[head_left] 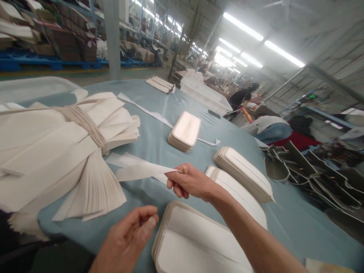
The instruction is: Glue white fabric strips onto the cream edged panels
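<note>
My right hand [190,182] pinches the end of a white fabric strip [142,170] between thumb and fingers, above the table. The strip stretches left toward a large bundle of cream fabric pieces [51,148], tied round with a beige band [82,123]. My left hand [132,231] is loosely curled, with nothing visible in it, just left of the nearest stack of white rounded panels [196,242]. Behind my right forearm lies a second stack of white panels [239,193], partly hidden by the arm. A longer stack [241,170] sits beyond it.
A small stack of cream panels [186,127] rests over a thin white strip [148,110] on the blue-covered table [159,151]. Dark curved pieces [309,174] occupy the right side. A white bin [204,91] stands at the far edge, with a person [241,98] beyond.
</note>
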### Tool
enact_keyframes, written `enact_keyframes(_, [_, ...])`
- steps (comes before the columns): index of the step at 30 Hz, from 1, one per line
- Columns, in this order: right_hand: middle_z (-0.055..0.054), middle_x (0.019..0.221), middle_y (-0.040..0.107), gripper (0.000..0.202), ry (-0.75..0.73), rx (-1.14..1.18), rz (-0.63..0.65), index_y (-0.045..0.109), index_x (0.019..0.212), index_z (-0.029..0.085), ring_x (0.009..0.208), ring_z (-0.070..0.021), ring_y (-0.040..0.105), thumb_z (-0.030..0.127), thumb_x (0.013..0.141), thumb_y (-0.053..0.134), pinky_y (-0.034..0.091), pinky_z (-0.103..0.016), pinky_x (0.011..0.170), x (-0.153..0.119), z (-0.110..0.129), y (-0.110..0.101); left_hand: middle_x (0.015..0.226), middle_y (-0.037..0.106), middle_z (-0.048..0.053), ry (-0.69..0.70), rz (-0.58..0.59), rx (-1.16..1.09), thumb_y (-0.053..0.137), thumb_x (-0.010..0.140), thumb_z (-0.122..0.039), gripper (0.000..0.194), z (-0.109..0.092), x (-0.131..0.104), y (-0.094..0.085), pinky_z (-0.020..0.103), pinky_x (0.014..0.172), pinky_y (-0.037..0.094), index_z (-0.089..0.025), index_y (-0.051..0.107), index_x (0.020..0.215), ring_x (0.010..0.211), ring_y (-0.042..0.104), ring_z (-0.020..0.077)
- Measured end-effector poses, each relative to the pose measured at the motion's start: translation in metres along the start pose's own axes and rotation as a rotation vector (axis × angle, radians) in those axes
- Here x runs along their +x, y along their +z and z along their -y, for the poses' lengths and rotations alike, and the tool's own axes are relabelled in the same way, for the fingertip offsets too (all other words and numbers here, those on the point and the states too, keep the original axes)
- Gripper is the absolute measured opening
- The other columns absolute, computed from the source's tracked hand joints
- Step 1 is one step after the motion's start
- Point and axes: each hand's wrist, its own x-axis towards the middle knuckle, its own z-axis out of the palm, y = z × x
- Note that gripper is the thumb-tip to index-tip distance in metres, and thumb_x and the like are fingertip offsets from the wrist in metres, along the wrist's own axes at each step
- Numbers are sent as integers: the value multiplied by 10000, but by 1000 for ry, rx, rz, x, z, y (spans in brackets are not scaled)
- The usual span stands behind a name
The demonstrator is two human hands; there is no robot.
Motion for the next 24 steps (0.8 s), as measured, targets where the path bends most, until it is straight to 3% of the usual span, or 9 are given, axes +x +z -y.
enact_keyframes(3, [69, 472, 533, 379, -22, -14, 51, 623, 748, 186, 414, -77, 406, 325, 1076, 491, 342, -210, 494, -28, -6, 15, 1188, 811, 143, 84, 117, -83, 775, 744, -778, 717, -22, 9, 13, 403, 1013, 624, -200, 787, 1167, 1163, 743, 335])
enact_keyframes(6, [56, 553, 543, 365, -173, -203, -67, 611, 749, 197, 528, -98, 485, 319, 1076, 504, 372, -232, 584, -56, -16, 30, 1329, 774, 143, 119, 125, -243, 744, 811, -759, 740, -35, 7, 33, 425, 1122, 568, -198, 745, 1295, 1266, 701, 318])
enact_keyframes(11, [16, 654, 584, 436, -256, -345, -240, 557, 675, 199, 640, -121, 509, 322, 1085, 471, 358, -260, 670, -91, -39, 46, 1174, 821, 129, 67, -50, -441, 832, 742, -718, 699, -46, 1, 57, 362, 917, 627, -172, 772, 1174, 1091, 739, 271])
enact_keyframes(14, [21, 660, 566, 430, -239, -115, -183, 621, 752, 194, 622, -121, 492, 440, 1081, 494, 362, -251, 633, -99, -55, 50, 1095, 824, 118, 77, -9, -406, 899, 690, -659, 660, -53, -1, 61, 312, 822, 609, -159, 766, 1100, 950, 737, 227])
enact_keyframes(17, [47, 634, 518, 415, -171, 202, -11, 684, 884, 174, 558, -104, 450, 566, 1004, 617, 340, -232, 546, -99, -70, 54, 1055, 806, 101, 32, 100, -317, 891, 685, -701, 769, -61, -7, 63, 260, 645, 550, -162, 721, 1206, 791, 704, 175])
enact_keyframes(19, [52, 619, 512, 493, -180, 303, 33, 676, 856, 169, 543, -94, 440, 653, 943, 692, 340, -225, 527, -98, -78, 59, 1041, 788, 80, -29, 191, -279, 884, 674, -735, 852, -66, -12, 63, 242, 536, 485, -185, 675, 1291, 703, 688, 163])
enact_keyframes(21, [44, 618, 530, 564, -194, 365, 60, 648, 796, 171, 540, -91, 452, 720, 914, 712, 358, -224, 529, -95, -80, 65, 1030, 779, 62, -60, 255, -279, 920, 643, -705, 867, -69, -17, 63, 256, 547, 505, -202, 660, 1300, 703, 711, 180])
enact_keyframes(24, [43, 605, 535, 606, -195, 467, 56, 623, 765, 179, 533, -89, 451, 762, 915, 699, 378, -225, 537, -92, -75, 72, 962, 789, 69, -13, 251, -290, 962, 628, -626, 722, -72, -20, 60, 318, 718, 599, -160, 718, 1123, 806, 752, 222])
